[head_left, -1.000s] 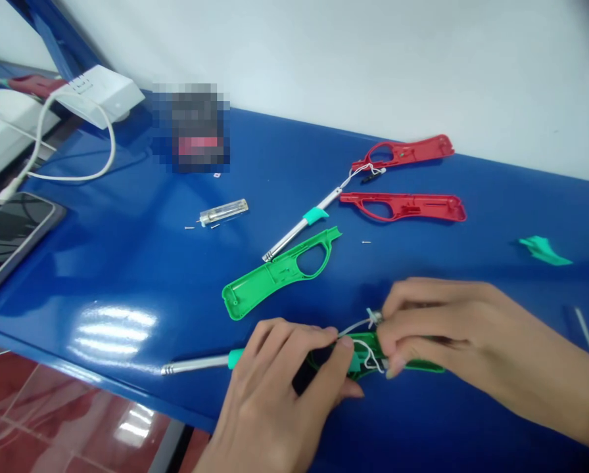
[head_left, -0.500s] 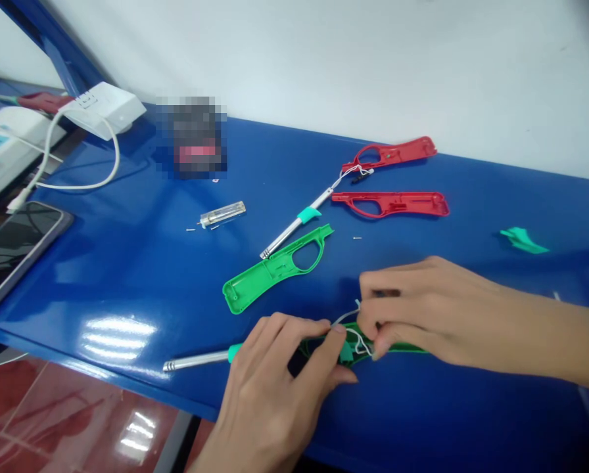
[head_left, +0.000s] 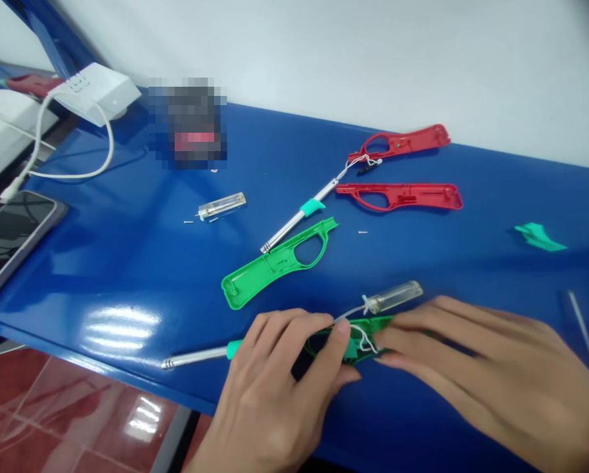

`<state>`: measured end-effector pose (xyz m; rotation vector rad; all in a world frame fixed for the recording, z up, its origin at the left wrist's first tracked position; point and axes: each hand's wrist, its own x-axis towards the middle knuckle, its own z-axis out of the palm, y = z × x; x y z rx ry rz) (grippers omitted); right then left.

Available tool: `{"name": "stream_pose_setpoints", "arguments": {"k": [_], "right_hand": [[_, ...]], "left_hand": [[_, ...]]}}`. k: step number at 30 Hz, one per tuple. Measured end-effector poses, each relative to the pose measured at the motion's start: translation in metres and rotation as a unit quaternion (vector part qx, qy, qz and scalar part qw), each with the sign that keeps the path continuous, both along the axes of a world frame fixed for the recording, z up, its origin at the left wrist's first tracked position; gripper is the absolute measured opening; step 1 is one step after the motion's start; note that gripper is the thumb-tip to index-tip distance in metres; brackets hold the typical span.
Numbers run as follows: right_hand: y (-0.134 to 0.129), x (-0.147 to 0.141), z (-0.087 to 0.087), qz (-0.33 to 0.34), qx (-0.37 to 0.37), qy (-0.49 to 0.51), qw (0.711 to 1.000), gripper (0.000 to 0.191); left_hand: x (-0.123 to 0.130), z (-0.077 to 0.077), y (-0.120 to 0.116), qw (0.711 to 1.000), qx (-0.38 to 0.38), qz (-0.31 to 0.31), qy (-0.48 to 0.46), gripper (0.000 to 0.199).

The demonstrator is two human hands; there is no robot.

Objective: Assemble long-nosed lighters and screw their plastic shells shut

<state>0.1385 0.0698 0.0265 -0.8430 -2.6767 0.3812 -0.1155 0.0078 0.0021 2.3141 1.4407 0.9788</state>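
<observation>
My left hand (head_left: 275,381) is closed around the front of a green lighter casing half (head_left: 380,322), thumb and forefinger pressed at a thin clear hose. My right hand (head_left: 486,368) is slightly blurred, its fingers and thumb on either side of the casing's handle end. White wires (head_left: 368,338) and a teal trigger (head_left: 352,350) show inside the casing between my hands. A metal lighter tube (head_left: 196,357) sticks out left of my left hand. Just behind the casing lies a clear fuel tank (head_left: 396,297), joined to the hose.
Farther back lie another green casing half (head_left: 255,279), a second metal tube (head_left: 289,230), two red casing halves (head_left: 407,197), another fuel tank (head_left: 223,205) and small screws (head_left: 363,232). A teal piece (head_left: 540,236) is at right; a phone (head_left: 18,243) and white adapter (head_left: 97,92) stand left.
My right hand has moved from the wires and hose down and right to the casing's handle end. The clear fuel tank, hidden before, now shows behind the casing. My left hand stays put.
</observation>
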Motion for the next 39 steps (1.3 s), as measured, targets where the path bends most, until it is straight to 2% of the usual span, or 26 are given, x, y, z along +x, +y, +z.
{"name": "stream_pose_setpoints", "arguments": {"k": [4,8,14,17,21,26,30,34,39], "right_hand": [[-0.011,-0.001,-0.006,-0.03,0.032,0.023,0.999,0.033],[-0.012,-0.001,-0.005,-0.051,0.039,0.031,0.997,0.034],[-0.019,0.0,-0.012,-0.063,-0.001,0.051,0.997,0.034],[-0.026,0.0,-0.02,-0.097,-0.019,0.087,0.991,0.036],[-0.03,0.0,-0.025,-0.089,-0.036,0.122,0.988,0.028],[-0.023,-0.002,-0.019,-0.093,-0.034,0.127,0.987,0.024],[-0.016,-0.004,-0.011,-0.076,-0.033,0.108,0.991,0.025],[-0.015,-0.003,-0.012,-0.075,-0.036,0.107,0.991,0.025],[-0.018,-0.002,-0.015,-0.081,-0.039,0.1,0.991,0.025]], "left_hand": [[0.0,0.002,-0.002,1.0,-0.017,-0.013,0.006,0.027],[-0.002,0.006,-0.001,0.999,-0.039,-0.018,0.01,0.045],[-0.004,0.013,0.004,0.997,-0.07,-0.028,-0.009,0.023],[-0.001,0.012,0.004,0.998,-0.06,-0.009,-0.009,0.02],[0.002,0.009,0.002,0.998,-0.067,0.006,-0.011,0.02],[0.002,0.007,0.001,0.996,-0.085,0.001,-0.008,0.026],[0.003,0.008,0.004,0.995,-0.089,-0.007,-0.042,0.02],[0.003,0.012,0.011,0.995,-0.085,-0.032,-0.045,0.018],[0.006,0.013,0.014,0.995,-0.075,-0.028,-0.063,0.019]]}}
